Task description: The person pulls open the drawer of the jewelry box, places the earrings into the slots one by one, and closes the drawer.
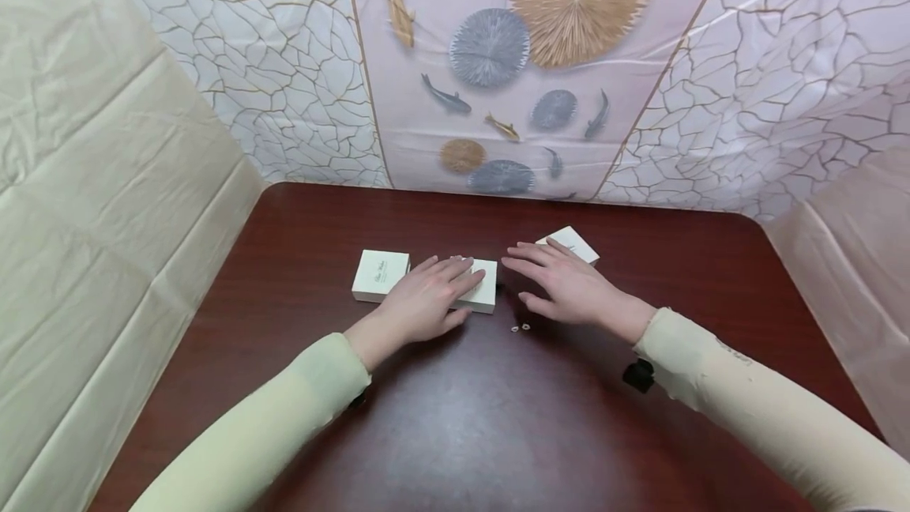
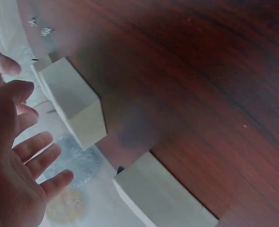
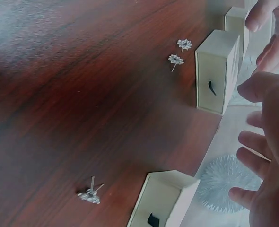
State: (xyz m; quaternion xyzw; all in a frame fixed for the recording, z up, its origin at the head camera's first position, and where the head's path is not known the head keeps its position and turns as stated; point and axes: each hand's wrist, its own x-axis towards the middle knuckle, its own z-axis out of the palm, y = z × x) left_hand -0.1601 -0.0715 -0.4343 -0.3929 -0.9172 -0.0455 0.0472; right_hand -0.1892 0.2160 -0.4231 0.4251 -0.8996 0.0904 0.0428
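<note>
My left hand (image 1: 426, 303), fingers spread and relaxed, is over the middle white box (image 1: 482, 291); in the left wrist view it holds nothing and appears apart from that box (image 2: 71, 90). My right hand (image 1: 572, 287) reaches beside the right white box (image 1: 574, 243) and covers part of it. Its fingers are loosely extended and hold nothing in the right wrist view. Two small silvery stud earrings (image 3: 176, 60) lie near the middle box (image 3: 210, 78). More silvery jewellery (image 3: 90, 195) lies near the right box (image 3: 168, 194); the right hand hides it in the head view.
A third white box (image 1: 380, 273) with lettering on its lid stands at the left on the dark red-brown table (image 1: 455, 433). Black tabs (image 3: 152, 220) stick out of box ends. A patterned cloth (image 1: 490, 133) hangs behind the table, with pale cloth at both sides.
</note>
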